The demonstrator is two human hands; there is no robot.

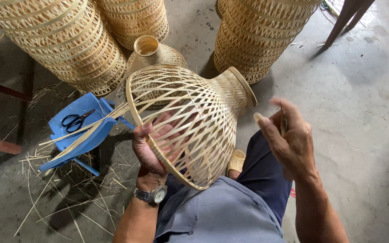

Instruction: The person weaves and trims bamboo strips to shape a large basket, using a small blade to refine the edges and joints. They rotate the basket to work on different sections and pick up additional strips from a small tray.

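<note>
— Fingers (146, 135) of the left hand (151, 150) grip the basket (190, 121) by its wide rim, over the lap.

— Right hand (289, 135)?

— Pinching a thin strip (282, 120), beside the neck. Neck points up-right, mouth lower-left; bare floor (361, 103) lies right, stool (79, 130) left.

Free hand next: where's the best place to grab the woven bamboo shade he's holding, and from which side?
Probably the narrow solid neck, from the right. The woven bamboo shade lies on its side, neck pointing up and right, unobstructed; the left hand already holds the wide rim, and the open lattice looks fragile. The right hand is nearest.
</note>
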